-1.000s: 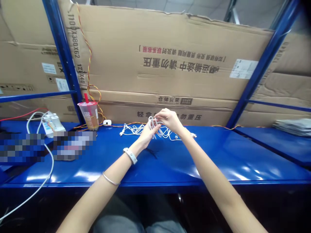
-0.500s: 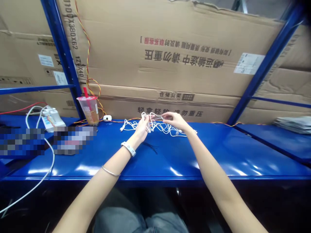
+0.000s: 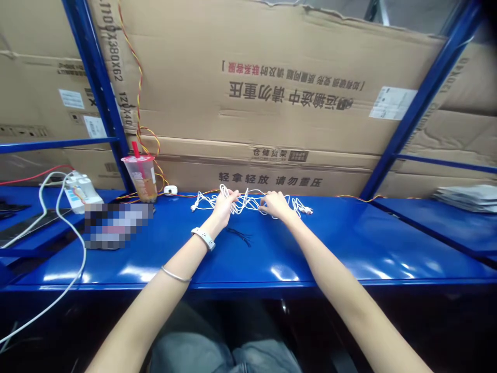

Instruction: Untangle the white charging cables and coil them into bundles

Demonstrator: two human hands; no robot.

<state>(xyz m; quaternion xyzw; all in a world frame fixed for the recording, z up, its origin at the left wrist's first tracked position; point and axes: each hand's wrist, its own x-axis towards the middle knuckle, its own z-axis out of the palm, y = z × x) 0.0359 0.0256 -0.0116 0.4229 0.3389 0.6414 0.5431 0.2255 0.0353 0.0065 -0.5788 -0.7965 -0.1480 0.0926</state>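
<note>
A tangle of thin white cables lies along the back of the blue shelf top. My left hand is closed around several loops of white cable, which stick up above its thumb. Just to the right, my right hand reaches down into the tangle, its fingers bent and pinching a strand; the fingertips are partly hidden. Cable plugs rest beyond my right hand, and another plug lies to the left of my left hand. Thin black strips lie in front of the cables.
Left of the cables stand a drink cup with a red straw and a small white case. A white power strip and a blurred-out flat object are further left. Cardboard walls the back; flat packets lie right.
My right hand has moved down from the raised strand onto the cables. My left hand has shifted slightly left and lower, still holding its loops.
</note>
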